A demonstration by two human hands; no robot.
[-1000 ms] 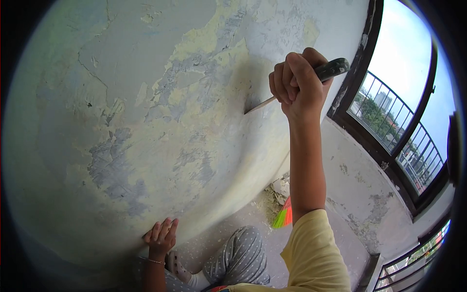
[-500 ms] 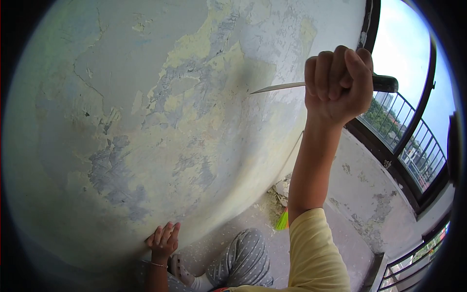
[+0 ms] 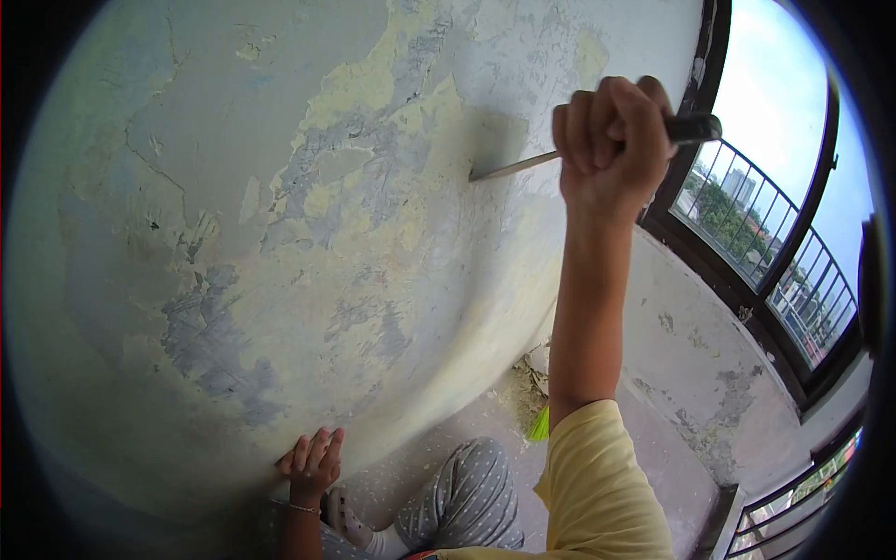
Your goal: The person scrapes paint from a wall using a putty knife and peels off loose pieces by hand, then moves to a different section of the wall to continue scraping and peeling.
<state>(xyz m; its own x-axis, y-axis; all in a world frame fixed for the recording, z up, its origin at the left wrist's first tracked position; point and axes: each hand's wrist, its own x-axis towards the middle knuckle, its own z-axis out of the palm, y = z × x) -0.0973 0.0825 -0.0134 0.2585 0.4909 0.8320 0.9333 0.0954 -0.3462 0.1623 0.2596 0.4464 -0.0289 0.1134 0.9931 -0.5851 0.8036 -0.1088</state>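
My right hand (image 3: 611, 140) is closed in a fist around a knife (image 3: 527, 165). Its black handle sticks out to the right of the fist, and the narrow metal blade points left. The blade's tip meets the peeling wall (image 3: 373, 177), or comes very near it, beside a patch where yellowish and grey layers show. Low on the same wall, my left hand (image 3: 315, 455) rests with its fingers stretched out. It appears to hold nothing, and a thin bracelet circles the wrist.
A window (image 3: 747, 177) with a dark frame and outside railing is at the right. Rubble (image 3: 534, 366) and something bright green (image 3: 539, 425) lie in the floor corner. Flakes dot the floor (image 3: 467, 418) near my bent knee (image 3: 464, 495).
My right hand has moved left toward the wall with the knife, and the blade has tilted, its handle now higher than its tip. The left hand has stayed in place.
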